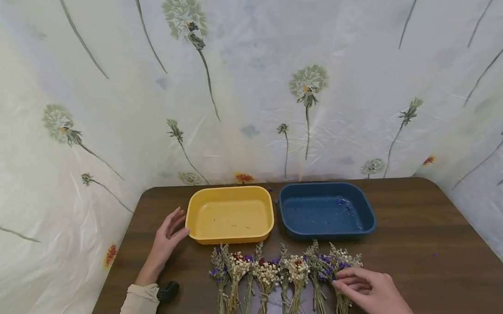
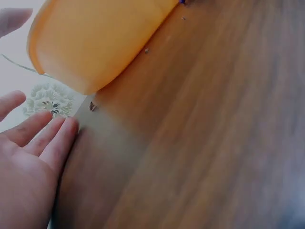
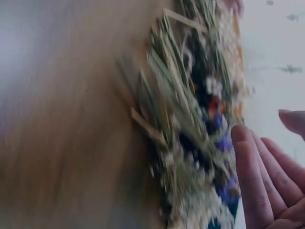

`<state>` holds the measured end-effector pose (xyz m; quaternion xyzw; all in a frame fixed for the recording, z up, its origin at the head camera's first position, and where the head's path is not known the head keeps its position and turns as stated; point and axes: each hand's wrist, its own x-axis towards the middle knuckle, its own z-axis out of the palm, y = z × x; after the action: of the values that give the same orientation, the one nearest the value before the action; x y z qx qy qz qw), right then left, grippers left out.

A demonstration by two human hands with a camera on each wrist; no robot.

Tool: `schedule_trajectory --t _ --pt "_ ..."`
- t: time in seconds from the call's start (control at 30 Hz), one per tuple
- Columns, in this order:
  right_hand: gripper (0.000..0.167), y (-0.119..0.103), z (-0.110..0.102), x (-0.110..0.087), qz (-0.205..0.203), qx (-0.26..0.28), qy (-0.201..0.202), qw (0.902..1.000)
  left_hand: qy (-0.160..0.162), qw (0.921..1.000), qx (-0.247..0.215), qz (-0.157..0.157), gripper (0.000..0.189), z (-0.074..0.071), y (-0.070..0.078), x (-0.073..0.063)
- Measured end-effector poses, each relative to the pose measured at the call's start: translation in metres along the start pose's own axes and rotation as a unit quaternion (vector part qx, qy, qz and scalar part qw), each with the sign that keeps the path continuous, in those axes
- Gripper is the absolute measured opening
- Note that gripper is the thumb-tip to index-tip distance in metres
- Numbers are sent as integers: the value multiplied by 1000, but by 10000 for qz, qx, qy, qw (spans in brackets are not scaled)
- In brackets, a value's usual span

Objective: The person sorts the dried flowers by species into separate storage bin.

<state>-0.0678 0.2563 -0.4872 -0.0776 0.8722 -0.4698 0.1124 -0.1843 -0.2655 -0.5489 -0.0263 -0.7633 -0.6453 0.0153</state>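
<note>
Small bunches of dried flowers (image 1: 266, 274) lie in a row along the front of the table, heads pointing away, in white, purple and dark red. My right hand (image 1: 369, 290) is at the rightmost bunch (image 1: 344, 266), fingertips close to its head; in the right wrist view its fingers (image 3: 257, 181) extend beside the flowers, gripping nothing. Whether they touch the bunch I cannot tell. At the left end of the yellow tray (image 1: 229, 239) is my left hand (image 1: 169, 235), fingers spread and relaxed. The left wrist view shows these fingers (image 2: 57, 143) apart from the tray's wall.
A blue tray (image 1: 328, 234) with a few purple petals stands right of the yellow one. Both sit at the back of the brown wooden table (image 1: 423, 241), against a flower-printed curtain (image 1: 254, 83). Small plant crumbs lie in the yellow tray and on the table.
</note>
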Motion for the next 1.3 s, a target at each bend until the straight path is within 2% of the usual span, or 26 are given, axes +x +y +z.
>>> schedule_trajectory --t 0.17,0.4,0.53,0.73,0.9,1.1,1.3 --pt "31 1 14 5 128 433 -608 9971 -22 9999 -101 -60 73 0 0 -1" --pt "34 -4 35 10 674 816 -830 9909 -170 9998 -89 18 75 2 2 -1" --pt "31 -9 45 12 769 725 -740 9916 -254 9996 -123 99 76 3 3 0" --pt "30 -12 57 12 623 247 -520 9964 -405 9988 -148 210 75 6 3 1" --pt "33 -16 65 15 790 -18 -400 9961 -452 9983 -186 305 74 7 2 0" --pt "34 -20 72 18 939 -352 -228 9947 -439 9985 -181 261 73 7 0 -1" --pt "32 -18 75 20 768 -522 -144 9956 -431 9985 -208 259 73 8 -3 1"
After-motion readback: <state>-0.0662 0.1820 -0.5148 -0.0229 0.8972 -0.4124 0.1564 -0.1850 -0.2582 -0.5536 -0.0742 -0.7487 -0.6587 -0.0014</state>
